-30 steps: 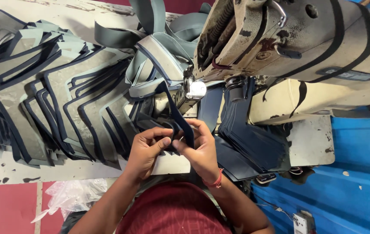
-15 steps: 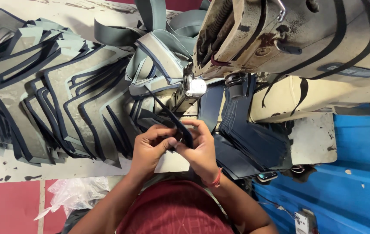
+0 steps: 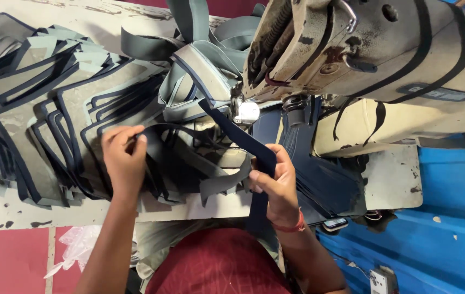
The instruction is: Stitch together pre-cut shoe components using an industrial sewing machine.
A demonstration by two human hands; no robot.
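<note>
Navy binding tape (image 3: pixel 243 142) is what I have in hand: a flat dark strip that runs down from the needle area of the sewing machine (image 3: pixel 363 60), slants across toward me, and passes through my right hand (image 3: pixel 277 182). That grip is closed on the strip, thumb on top and fingers curled beneath, just below a fold where the tape turns and drops toward my lap. A red band sits on that wrist. My left hand (image 3: pixel 123 160) is well apart from the right, off to the left, with its fingertips pinched shut on the dark-edged rim of a grey fabric panel (image 3: pixel 189 163); that panel lies partly lifted between the two hands, one grey corner hanging near my right thumb. Behind the left hand a big fanned stack of grey panels (image 3: pixel 42 109), each bordered in the same navy trim, overlaps across the pale, worn worktop (image 3: pixel 4 209). More loose grey pieces (image 3: pixel 200 71) are heaped against the machine's head, and a small lit lamp (image 3: pixel 246 111) glows just beside the needle. Under the machine arm sits a pile of dark blue fabric (image 3: pixel 325 174). The machine body is cream, grimy and chipped, with dark strips draped over it. To the right lies a blue surface (image 3: pixel 450 218), and a crumpled clear plastic bag (image 3: pixel 77 250) sits on the red floor at lower left.
</note>
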